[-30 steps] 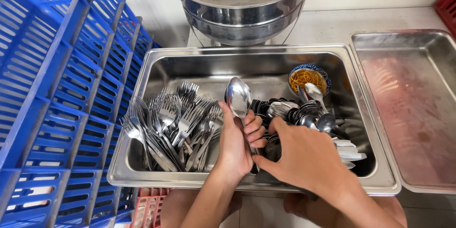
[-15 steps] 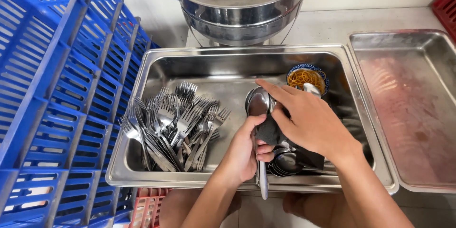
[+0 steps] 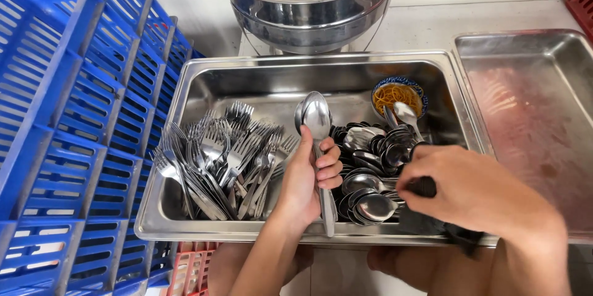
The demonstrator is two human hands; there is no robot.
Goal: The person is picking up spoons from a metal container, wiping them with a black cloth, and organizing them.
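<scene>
Head view: left hand (image 3: 309, 175) wrapped shut around the handle of a spoon (image 3: 317, 124), fingers curled over the stem, thumb side toward the forks. Spoon is polished steel with an oval bowl, held upright, bowl at 12 o'clock, handle tip poking out below the palm at 6. It sits over the middle of the tray (image 3: 204, 83).

Right hand (image 3: 479, 194) at 4 o'clock, knuckles up, closed on something dark that shows under the fingers and past the wrist; can't tell what it is. Hand hovers over the near right corner of the tray, just beside the spoon pile (image 3: 370, 169).

Tray: rectangular stainless pan, rounded corners, brushed finish, rolled rim. Fork pile (image 3: 228, 160) on the 9 o'clock side, tines fanned upward, tangled. Spoon pile on the 3 o'clock side, bowls nested, shiny, dark reflections. Small round bowl (image 3: 399, 93) with blue patterned rim and orange-yellow contents in the far right corner, touching the spoon pile.

Round steel pot (image 3: 309, 0) at 12 o'clock behind the tray, smooth, stepped wall. Second flat steel tray (image 3: 531, 111) at 3 o'clock, dull with reddish film. Blue plastic crates (image 3: 68, 117) at 9 o'clock, slotted grid walls.
</scene>
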